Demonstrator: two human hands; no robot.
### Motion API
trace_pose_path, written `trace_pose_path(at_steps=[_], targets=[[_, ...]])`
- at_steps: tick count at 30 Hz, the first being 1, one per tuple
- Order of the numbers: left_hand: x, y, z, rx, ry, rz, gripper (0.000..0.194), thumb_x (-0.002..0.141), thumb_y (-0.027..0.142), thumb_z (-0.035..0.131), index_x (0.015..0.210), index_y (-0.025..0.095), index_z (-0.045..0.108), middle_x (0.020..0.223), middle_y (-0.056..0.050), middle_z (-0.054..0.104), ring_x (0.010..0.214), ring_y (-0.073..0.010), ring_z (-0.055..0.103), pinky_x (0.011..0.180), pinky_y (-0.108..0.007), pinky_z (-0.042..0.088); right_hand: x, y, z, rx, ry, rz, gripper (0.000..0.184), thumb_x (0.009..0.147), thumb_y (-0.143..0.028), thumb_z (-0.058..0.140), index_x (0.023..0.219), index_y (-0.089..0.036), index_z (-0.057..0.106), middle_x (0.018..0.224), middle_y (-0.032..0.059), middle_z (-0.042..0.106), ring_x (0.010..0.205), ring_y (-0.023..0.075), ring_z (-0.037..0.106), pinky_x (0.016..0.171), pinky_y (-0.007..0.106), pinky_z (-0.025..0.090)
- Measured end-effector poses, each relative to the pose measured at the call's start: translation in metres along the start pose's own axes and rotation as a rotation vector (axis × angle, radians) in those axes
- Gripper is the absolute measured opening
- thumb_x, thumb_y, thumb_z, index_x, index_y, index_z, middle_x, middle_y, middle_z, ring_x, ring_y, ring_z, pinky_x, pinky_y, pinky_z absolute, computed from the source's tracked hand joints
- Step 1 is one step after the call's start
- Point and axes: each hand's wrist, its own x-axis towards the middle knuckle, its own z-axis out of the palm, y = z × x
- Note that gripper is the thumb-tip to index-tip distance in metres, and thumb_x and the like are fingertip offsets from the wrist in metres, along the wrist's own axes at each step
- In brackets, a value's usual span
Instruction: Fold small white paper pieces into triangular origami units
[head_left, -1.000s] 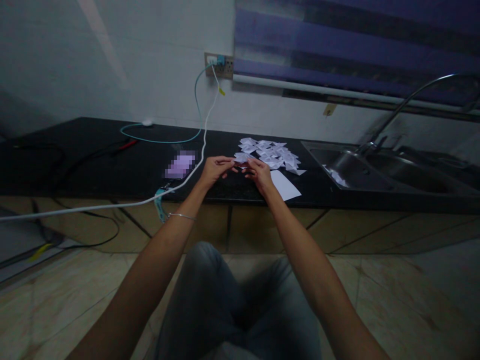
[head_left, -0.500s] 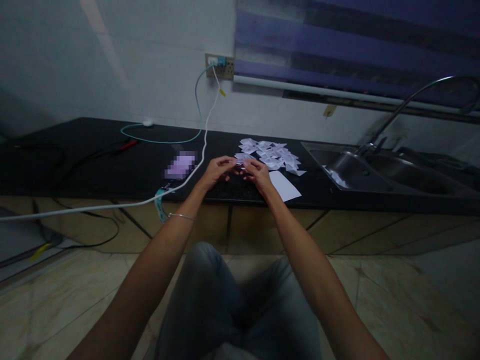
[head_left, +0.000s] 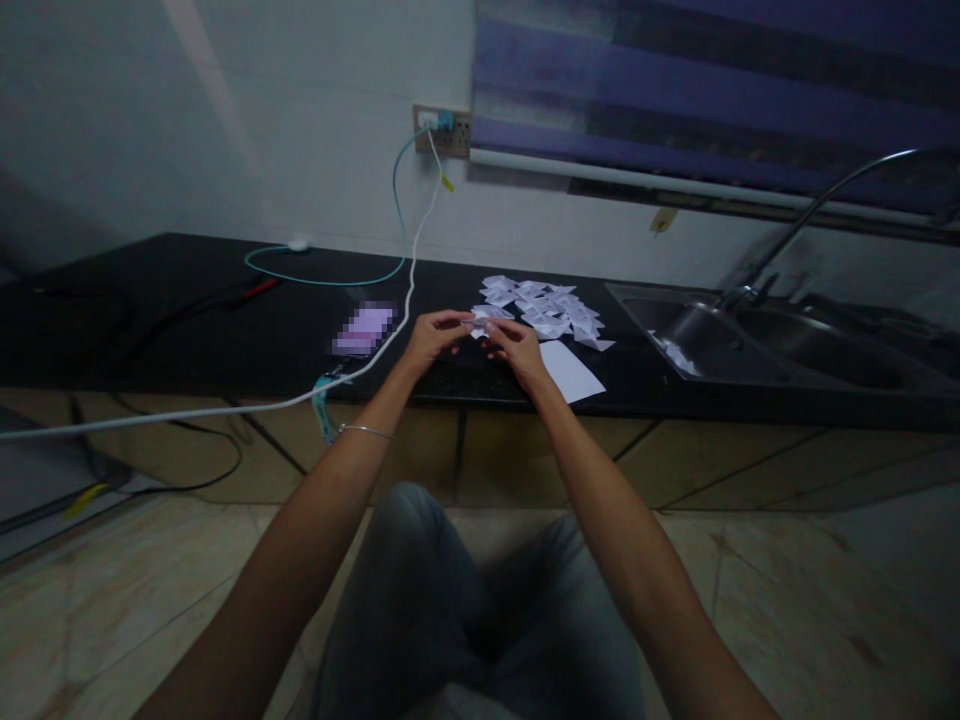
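Note:
A small piece of folded white paper (head_left: 478, 323) is pinched between both hands, just above the dark countertop. My left hand (head_left: 435, 338) grips its left end between thumb and fingers. On the other end, the thumb and fingers of my right hand (head_left: 516, 347) are closed. Fingers hide much of the paper, so its exact shape cannot be made out. Behind the hands lies a pile of folded white paper pieces (head_left: 547, 305). A stack of flat white paper (head_left: 570, 372) rests beside my right hand, near the counter's front edge.
A phone-like pixelated object (head_left: 364, 330) with a teal strap (head_left: 322, 405) lies left of my hands. A white cable (head_left: 375, 365) hangs from the wall socket (head_left: 442, 132) across the counter. At right is a metal sink (head_left: 690, 340) with a tall faucet (head_left: 795, 225).
My fingers have shifted slightly around the small folded paper, which shows a little more between them. The view has moved marginally; the pile and the flat paper stay put.

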Motion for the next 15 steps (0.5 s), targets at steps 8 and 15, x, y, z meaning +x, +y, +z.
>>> trace_pose_path(at_steps=[8,15], targets=[[0.0007,-0.0010,-0.0001,0.000,0.006,0.001,0.041,0.072,0.044,0.081,0.099,0.015,0.074,0.090,-0.008,0.076,0.071,-0.0160,0.068,0.050,-0.021,0.048,0.0006,0.0001,0.0025,-0.064,0.078,-0.070,0.043,0.075,-0.058,0.074,0.099,-0.023,0.076,0.085,0.0019,0.074,0.068,0.0156,0.066,0.054,0.026,0.053],[0.0025,0.0007,-0.0008,0.087,0.025,0.056,0.034,0.069,0.045,0.080,0.078,0.013,0.072,0.072,-0.003,0.070,0.051,-0.0101,0.055,0.047,-0.023,0.045,0.0016,0.0017,-0.0003,-0.037,0.106,-0.057,0.041,0.069,-0.055,0.079,0.094,-0.022,0.072,0.077,0.0002,0.072,0.063,0.0148,0.065,0.053,0.026,0.053]])
